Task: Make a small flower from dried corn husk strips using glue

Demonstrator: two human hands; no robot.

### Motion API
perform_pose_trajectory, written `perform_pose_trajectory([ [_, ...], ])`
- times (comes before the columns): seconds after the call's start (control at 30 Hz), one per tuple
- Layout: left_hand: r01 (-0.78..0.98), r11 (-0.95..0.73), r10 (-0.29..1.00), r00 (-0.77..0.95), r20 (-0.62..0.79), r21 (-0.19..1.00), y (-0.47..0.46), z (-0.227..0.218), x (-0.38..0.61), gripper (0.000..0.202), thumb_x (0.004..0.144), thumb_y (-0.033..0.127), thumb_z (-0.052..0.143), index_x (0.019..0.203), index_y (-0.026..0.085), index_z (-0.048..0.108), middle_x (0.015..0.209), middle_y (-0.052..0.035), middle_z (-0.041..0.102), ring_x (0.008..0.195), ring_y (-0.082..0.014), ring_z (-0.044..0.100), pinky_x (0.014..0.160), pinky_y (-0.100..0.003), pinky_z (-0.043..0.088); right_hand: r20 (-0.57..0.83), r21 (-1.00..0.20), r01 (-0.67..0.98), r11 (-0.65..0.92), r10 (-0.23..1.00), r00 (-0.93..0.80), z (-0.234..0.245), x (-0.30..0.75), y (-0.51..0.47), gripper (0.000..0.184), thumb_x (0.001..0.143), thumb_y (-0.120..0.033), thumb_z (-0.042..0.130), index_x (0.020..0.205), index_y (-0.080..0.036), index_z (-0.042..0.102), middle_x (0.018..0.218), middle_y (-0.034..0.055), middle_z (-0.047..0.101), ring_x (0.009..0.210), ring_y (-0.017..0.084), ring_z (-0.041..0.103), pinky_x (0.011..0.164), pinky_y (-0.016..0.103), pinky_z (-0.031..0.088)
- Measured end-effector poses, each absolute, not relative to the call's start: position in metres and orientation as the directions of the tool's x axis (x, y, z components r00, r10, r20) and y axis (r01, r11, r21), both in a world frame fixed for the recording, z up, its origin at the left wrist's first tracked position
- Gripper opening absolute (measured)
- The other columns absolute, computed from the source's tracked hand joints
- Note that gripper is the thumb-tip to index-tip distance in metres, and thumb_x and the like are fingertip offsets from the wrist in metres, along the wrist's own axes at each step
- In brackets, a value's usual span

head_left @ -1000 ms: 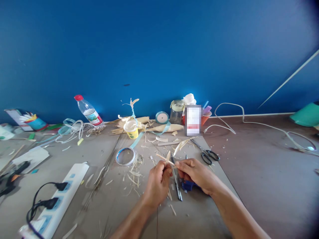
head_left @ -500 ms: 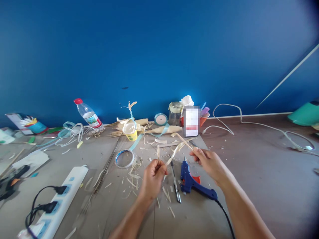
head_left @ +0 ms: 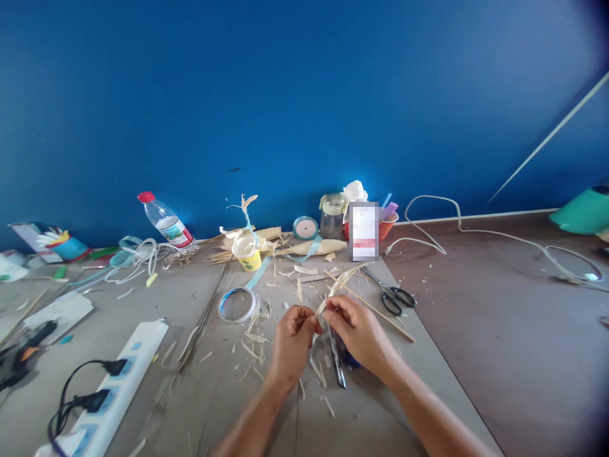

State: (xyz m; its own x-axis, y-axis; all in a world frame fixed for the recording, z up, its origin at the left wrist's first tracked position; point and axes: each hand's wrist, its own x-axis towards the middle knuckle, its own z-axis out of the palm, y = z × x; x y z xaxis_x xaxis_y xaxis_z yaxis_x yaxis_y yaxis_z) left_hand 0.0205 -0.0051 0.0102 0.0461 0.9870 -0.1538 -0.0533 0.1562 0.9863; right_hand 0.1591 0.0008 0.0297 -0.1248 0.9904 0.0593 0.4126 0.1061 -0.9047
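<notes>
My left hand (head_left: pixel 295 336) pinches a pale dried husk piece (head_left: pixel 299 291) that stands up from its fingers. Between the two hands runs a second husk strip (head_left: pixel 320 308), and the fingertips of my right hand (head_left: pixel 356 331) are closed on its upper part. Beyond the right hand, a thin wooden stick (head_left: pixel 380 313) lies slantwise on the table, beside a long husk strip (head_left: pixel 346 279). Under my right hand shows a small part of the blue glue gun (head_left: pixel 351 360); the hand and forearm hide the remainder. A black pen (head_left: pixel 337 362) rests between the hands.
Black-handled scissors (head_left: pixel 394 301) lie to the right. Husk scraps and a tape roll (head_left: pixel 236 305) are left of centre. Behind stand a yellow cup (head_left: pixel 248 257), a glass jar (head_left: pixel 332 219) and a phone (head_left: pixel 364 231). A power strip (head_left: pixel 111 387) with plugs occupies the near left.
My right hand has let go of the wooden stick, which now lies on the table, and moved left to the husk strip. The scissors have come into sight; the glue gun is now mostly covered.
</notes>
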Motion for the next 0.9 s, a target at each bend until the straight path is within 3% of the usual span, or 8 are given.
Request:
perform_pose_trajectory([
  [0.13,-0.025,0.151,0.986,0.081,-0.149,0.988,-0.008,0.008,0.022,0.019,0.073,0.032,0.057,0.068,0.015,0.051,0.058,0.0022,0.053,0.044,-0.0055,0.035,0.043,-0.019,0.026,0.005,-0.96,0.275,0.046,0.989,-0.146,0.029,0.149,-0.001,0.016,0.079,-0.025,0.046,0.066,-0.018,0.053,0.057,-0.0024,0.055,0.056,0.012,0.05,0.056,0.022,0.04],
  [0.33,-0.153,0.194,0.971,0.167,-0.169,0.969,-0.012,0.011,0.023,0.036,0.079,0.047,0.046,0.085,0.013,0.057,0.066,-0.0008,0.058,0.04,-0.0041,0.028,0.042,-0.021,0.023,-0.04,-0.982,0.186,-0.031,0.998,-0.043,0.026,0.158,0.004,0.023,0.079,-0.036,0.049,0.064,-0.018,0.051,0.051,-0.0056,0.044,0.048,0.01,0.04,0.048,0.021,0.033],
  [0.53,-0.202,0.284,0.952,0.174,-0.251,0.937,-0.008,0.01,0.024,0.036,0.076,0.04,0.051,0.098,0.012,0.058,0.066,-0.0004,0.057,0.039,-0.0036,0.032,0.042,-0.021,0.023,-0.055,-0.997,0.05,-0.052,0.997,-0.051,0.025,0.156,0.004,0.025,0.08,-0.037,0.05,0.064,-0.018,0.049,0.052,-0.0053,0.043,0.05,0.009,0.039,0.051,0.021,0.033],
  [0.73,-0.205,0.292,0.948,0.194,-0.254,0.934,-0.009,0.009,0.025,0.034,0.076,0.035,0.05,0.103,0.015,0.05,0.068,-0.0006,0.061,0.036,-0.003,0.035,0.04,-0.019,0.022,-0.027,-0.997,0.074,-0.025,0.999,-0.036,0.02,0.153,0.004,0.023,0.079,-0.037,0.052,0.066,-0.017,0.051,0.052,-0.0053,0.043,0.049,0.009,0.04,0.05,0.021,0.034],
  [0.9,-0.244,0.295,0.947,0.2,-0.25,0.924,-0.01,0.008,0.026,0.025,0.074,0.031,0.051,0.095,0.017,0.045,0.067,0.0008,0.062,0.034,-0.0026,0.036,0.039,-0.018,0.024,0.009,-0.988,0.152,0.012,1.0,-0.019,0.017,0.153,0.006,0.022,0.077,-0.037,0.053,0.068,-0.017,0.054,0.053,-0.005,0.046,0.048,0.009,0.041,0.048,0.021,0.034],
])
